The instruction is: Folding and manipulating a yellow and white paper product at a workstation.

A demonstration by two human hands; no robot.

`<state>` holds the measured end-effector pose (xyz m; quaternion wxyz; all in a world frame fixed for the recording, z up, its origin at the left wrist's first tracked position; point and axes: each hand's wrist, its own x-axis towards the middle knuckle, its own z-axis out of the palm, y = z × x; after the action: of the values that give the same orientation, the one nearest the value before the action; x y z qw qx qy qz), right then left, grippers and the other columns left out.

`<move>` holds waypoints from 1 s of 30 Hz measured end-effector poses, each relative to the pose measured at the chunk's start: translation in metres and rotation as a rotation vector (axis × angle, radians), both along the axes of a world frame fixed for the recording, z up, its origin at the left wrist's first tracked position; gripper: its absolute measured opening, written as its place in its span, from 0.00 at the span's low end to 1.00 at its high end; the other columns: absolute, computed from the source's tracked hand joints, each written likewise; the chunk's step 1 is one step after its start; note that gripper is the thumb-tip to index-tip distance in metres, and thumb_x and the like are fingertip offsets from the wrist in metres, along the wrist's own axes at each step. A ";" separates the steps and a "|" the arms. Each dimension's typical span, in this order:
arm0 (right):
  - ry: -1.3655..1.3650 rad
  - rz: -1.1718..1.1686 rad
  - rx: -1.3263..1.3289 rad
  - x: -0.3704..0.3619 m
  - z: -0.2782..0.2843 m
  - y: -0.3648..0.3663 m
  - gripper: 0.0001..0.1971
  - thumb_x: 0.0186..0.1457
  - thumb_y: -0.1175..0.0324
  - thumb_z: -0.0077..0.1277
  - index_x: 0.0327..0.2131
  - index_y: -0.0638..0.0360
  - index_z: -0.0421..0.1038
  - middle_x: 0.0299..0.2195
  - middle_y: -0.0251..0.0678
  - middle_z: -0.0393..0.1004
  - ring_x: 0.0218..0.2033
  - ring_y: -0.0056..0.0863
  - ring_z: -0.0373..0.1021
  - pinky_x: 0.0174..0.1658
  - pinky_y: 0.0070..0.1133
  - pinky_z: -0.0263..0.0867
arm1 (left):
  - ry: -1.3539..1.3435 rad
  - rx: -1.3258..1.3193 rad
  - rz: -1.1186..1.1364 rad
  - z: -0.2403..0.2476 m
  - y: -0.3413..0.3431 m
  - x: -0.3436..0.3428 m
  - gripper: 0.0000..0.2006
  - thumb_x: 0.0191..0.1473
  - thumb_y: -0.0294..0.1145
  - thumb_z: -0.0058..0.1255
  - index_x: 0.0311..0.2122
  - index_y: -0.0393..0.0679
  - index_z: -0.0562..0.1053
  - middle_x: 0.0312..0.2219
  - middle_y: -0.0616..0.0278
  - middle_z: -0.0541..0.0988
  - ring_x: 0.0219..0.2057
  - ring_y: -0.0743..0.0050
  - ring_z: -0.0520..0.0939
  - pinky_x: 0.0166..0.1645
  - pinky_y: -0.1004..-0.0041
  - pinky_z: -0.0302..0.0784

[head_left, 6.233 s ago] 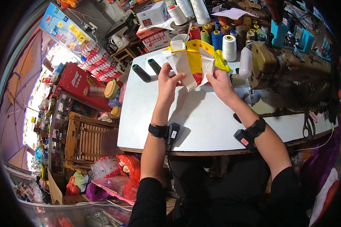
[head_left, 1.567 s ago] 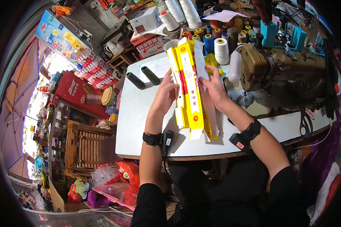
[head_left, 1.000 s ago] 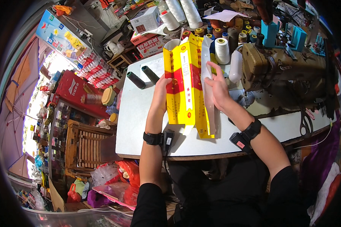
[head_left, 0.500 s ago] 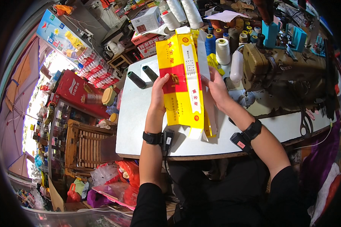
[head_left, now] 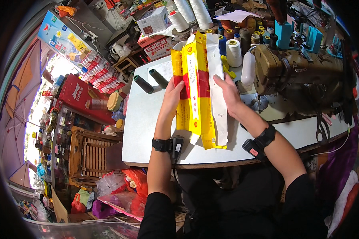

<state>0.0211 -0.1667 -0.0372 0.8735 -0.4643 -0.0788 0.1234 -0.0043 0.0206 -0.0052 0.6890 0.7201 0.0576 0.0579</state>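
Observation:
Between my hands is an opened-out cardboard box point(head_left: 202, 107), yellow with a red band and a white strip, creased lengthwise into panels. My left hand point(head_left: 173, 95) grips its left edge, thumb lying over the red band. On the other side my right hand point(head_left: 227, 92) holds the pale grey inner face of a panel folded up along the right edge, its thumb on top. Both sets of fingers are partly hidden behind the card. The carton is held above the white tabletop point(head_left: 147, 131), its lower flaps pointing toward me.
Two dark green thread cones point(head_left: 143, 84) lie left of the carton. A brown sewing machine point(head_left: 295, 69) stands at right, with black scissors point(head_left: 322, 128) by the table edge. Several thread spools point(head_left: 234, 53) crowd the back. A wooden chair point(head_left: 93, 155) is at left.
The carton has turned between my hands: its printed broad panel has tilted away on the left, and the grey inner panel on the right now shows more. My right thumb now lies on that panel.

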 end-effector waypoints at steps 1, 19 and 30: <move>0.055 0.050 -0.037 -0.005 0.007 0.001 0.30 0.62 0.55 0.47 0.59 0.69 0.56 0.54 0.43 0.67 0.56 0.28 0.62 0.60 0.23 0.54 | 0.001 0.037 -0.012 -0.001 0.001 0.000 0.16 0.65 0.32 0.39 0.54 0.37 0.65 0.44 0.60 0.77 0.41 0.80 0.77 0.50 0.76 0.70; 0.029 0.173 0.313 0.008 -0.011 0.002 0.22 0.57 0.69 0.55 0.54 0.62 0.63 0.45 0.36 0.73 0.48 0.25 0.68 0.53 0.23 0.63 | -0.084 0.049 0.089 0.000 0.003 0.002 0.20 0.65 0.34 0.42 0.57 0.36 0.59 0.44 0.54 0.75 0.39 0.78 0.80 0.44 0.78 0.76; 0.070 0.148 0.393 0.008 -0.007 0.002 0.21 0.58 0.73 0.55 0.53 0.55 0.61 0.40 0.33 0.74 0.45 0.23 0.70 0.49 0.22 0.65 | 0.002 0.109 0.079 0.000 0.002 0.002 0.22 0.66 0.37 0.42 0.59 0.36 0.58 0.44 0.57 0.76 0.38 0.80 0.80 0.42 0.80 0.76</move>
<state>0.0292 -0.1647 -0.0446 0.9381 -0.2732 -0.1049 0.1853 -0.0027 0.0229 -0.0049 0.6461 0.7537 0.0833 0.0873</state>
